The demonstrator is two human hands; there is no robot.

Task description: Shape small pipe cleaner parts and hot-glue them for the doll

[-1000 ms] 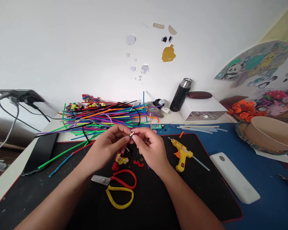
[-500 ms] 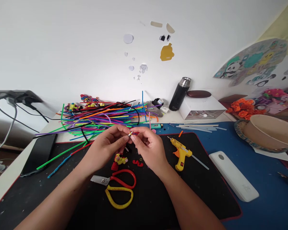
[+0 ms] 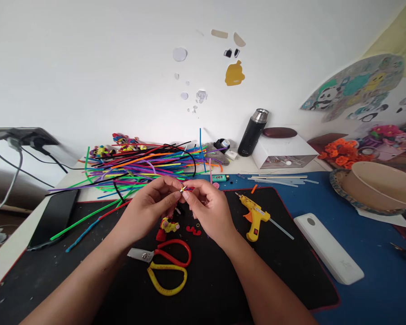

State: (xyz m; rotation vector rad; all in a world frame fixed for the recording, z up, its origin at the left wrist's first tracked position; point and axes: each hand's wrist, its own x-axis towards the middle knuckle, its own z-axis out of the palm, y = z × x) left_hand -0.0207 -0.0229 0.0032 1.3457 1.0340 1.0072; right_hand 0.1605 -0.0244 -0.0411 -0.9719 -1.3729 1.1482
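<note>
My left hand [image 3: 154, 201] and my right hand [image 3: 208, 205] meet over the black mat, thumbs and fingertips pinched together. Between them sits a tiny white-and-yellow piece [image 3: 183, 189], mostly covered by the fingers and too small to name. Just below lie a red-and-yellow fuzzy figure [image 3: 169, 225] and small red curled pieces [image 3: 193, 230]. Nearer to me rest scissors [image 3: 171, 266] with one red and one yellow handle loop. A yellow glue gun [image 3: 255, 216] with a clear stick in its back lies right of my right hand.
Behind my hands spreads a pile of colourful pipe cleaners [image 3: 145, 164]. A black phone [image 3: 54, 219] lies at left. Along the back stand a black thermos [image 3: 253, 133] and a white box [image 3: 284, 151]. At right are a white oblong device [image 3: 328, 248] and a bowl [image 3: 385, 185].
Both hands keep their pinch on the tiny piece, which has tilted slightly between the fingertips. The whole view has shifted very slightly; the things on the mat stay put.
</note>
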